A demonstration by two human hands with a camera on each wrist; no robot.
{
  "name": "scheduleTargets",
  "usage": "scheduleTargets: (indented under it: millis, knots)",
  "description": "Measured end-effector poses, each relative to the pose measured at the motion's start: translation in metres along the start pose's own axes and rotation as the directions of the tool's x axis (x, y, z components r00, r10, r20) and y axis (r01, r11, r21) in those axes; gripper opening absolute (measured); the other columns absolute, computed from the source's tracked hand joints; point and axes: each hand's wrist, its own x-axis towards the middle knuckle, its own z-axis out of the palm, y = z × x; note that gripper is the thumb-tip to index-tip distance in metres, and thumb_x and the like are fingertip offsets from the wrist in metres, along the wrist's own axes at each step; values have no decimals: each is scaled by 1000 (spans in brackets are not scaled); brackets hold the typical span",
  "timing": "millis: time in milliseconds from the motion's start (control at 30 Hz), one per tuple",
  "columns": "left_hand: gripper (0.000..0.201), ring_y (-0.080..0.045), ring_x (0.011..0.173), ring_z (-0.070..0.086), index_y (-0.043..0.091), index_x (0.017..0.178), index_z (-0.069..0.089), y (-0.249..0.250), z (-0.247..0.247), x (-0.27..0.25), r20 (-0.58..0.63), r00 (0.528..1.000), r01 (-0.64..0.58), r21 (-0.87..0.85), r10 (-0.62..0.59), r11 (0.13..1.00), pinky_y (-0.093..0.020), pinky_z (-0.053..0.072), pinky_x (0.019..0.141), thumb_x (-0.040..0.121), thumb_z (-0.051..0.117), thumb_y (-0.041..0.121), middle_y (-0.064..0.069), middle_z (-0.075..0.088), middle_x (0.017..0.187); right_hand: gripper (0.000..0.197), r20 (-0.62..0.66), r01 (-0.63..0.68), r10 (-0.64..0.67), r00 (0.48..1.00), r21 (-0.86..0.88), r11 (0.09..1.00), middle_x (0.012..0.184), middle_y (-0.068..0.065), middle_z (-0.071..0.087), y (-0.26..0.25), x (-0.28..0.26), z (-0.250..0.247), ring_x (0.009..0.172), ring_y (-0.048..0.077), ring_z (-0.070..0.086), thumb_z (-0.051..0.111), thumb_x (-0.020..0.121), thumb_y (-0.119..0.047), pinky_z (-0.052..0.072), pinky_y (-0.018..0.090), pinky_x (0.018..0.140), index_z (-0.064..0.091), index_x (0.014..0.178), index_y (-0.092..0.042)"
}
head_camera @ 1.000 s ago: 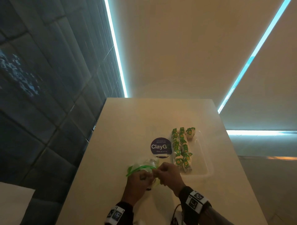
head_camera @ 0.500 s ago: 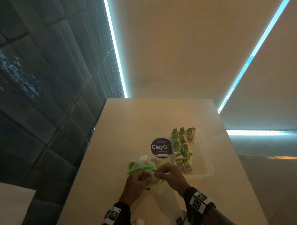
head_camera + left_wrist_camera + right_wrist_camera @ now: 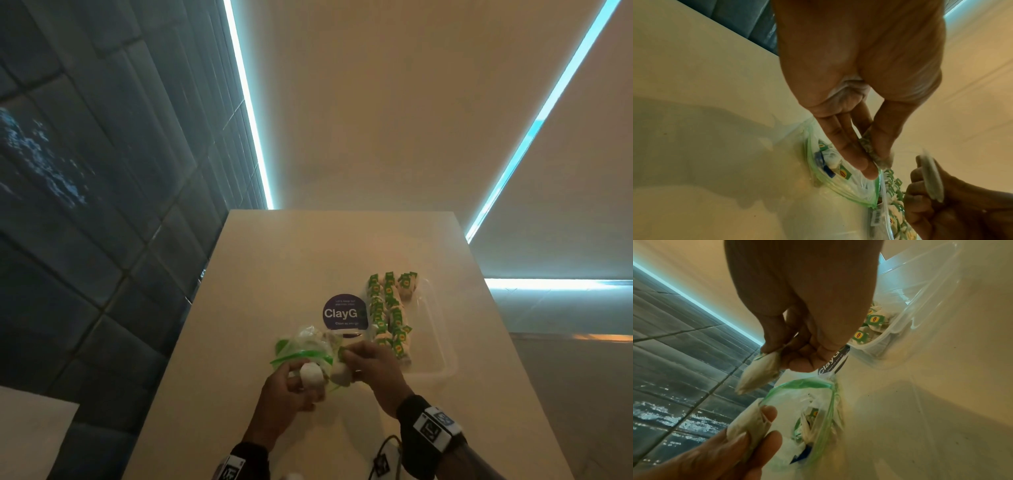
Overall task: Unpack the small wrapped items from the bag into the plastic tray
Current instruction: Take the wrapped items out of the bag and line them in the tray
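Wrapped items (image 3: 390,317) fill the plastic tray (image 3: 442,342) at 1 o'clock on the bench (image 3: 274,274), while left hand (image 3: 287,394) and right hand (image 3: 370,366) each pinch one beside the bag (image 3: 305,346).

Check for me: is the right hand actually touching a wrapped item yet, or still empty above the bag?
Touching. The right wrist view shows the right hand pinching a white wrapped item between its fingertips, above the open mouth of the green-zip bag.

Bare hands. Black wristband on right wrist (image 3: 432,431) carrying white square-patterned marker tag; matching black band with white tag on left wrist (image 3: 236,466).
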Motion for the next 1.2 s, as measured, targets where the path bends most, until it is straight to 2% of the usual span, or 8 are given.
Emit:
scheduleTargets:
  millis: [167, 400, 533, 633, 800, 1033, 1133, 1200]
  knots:
    - [26, -27, 77, 74, 10, 98, 66, 6, 3, -3, -25, 997, -71, 74, 73, 995, -39, 59, 65, 77, 76, -3, -8, 77, 83, 6, 183, -85, 84, 980, 0, 996, 92, 16, 64, -6, -4, 4, 80, 27, 60, 66, 87, -6, 51, 31, 65, 67, 88, 0]
    - [11, -26, 70, 66, -4, 78, 63, 19, 9, -7, -4, 994, -108, 41, 108, 993, -49, 60, 73, 76, 74, 0, -15, 66, 74, 15, 177, -14, 35, 984, -116, 993, 84, 12, 68, -5, -8, 15, 74, 21, 63, 68, 87, -7, 52, 32, 67, 67, 94, 6]
    - [4, -20, 64, 63, 6, 70, 66, 28, 11, -14, -20, 994, -111, -2, 111, 994, -47, 60, 68, 70, 66, 11, -9, 63, 68, 13, 205, -40, 45, 978, -26, 999, 88, 13, 65, -8, -9, 14, 77, 23, 61, 64, 89, -7, 51, 32, 67, 65, 92, 6]
    - [24, -18, 53, 53, 15, 60, 61, 30, 11, -14, -67, 985, -154, 48, 157, 987, -40, 54, 57, 81, 67, 3, -5, 56, 57, 8, 239, -82, 55, 969, 105, 991, 90, 14, 62, -11, -10, 11, 84, 28, 59, 66, 85, -10, 49, 36, 71, 64, 86, -2]
    - [20, -5, 54, 56, 8, 69, 58, 28, 12, -9, -123, 968, -197, 157, 218, 968, -20, 49, 48, 76, 74, -4, 3, 60, 62, 9, 285, -132, 81, 955, 163, 978, 85, 11, 63, -14, -13, 9, 79, 24, 59, 63, 88, -8, 48, 35, 70, 65, 79, -9]
    - [13, -13, 85, 71, 18, 96, 75, 30, 15, -14, -69, 963, -248, 156, 261, 956, -33, 61, 62, 85, 73, 11, 1, 72, 97, 18, 224, -171, 127, 966, 190, 967, 85, 12, 59, -17, -14, 8, 73, 20, 53, 69, 79, -16, 42, 29, 63, 59, 86, -3]
    - [14, -8, 81, 70, 16, 91, 76, 29, 18, -12, -110, 948, -273, 196, 298, 942, -19, 57, 58, 85, 70, 5, 3, 73, 92, 28, 175, -152, 120, 977, 179, 972, 92, 17, 56, -18, -12, 8, 84, 28, 52, 73, 73, -21, 42, 36, 74, 61, 89, -2]
    - [17, -13, 80, 71, 17, 88, 77, 28, 19, -11, -111, 957, -244, 192, 268, 951, -26, 60, 59, 83, 71, 2, 2, 75, 86, 24, 152, -138, 112, 982, 171, 976, 97, 18, 60, -18, -11, 8, 94, 30, 55, 72, 78, -17, 44, 44, 87, 62, 92, 0]
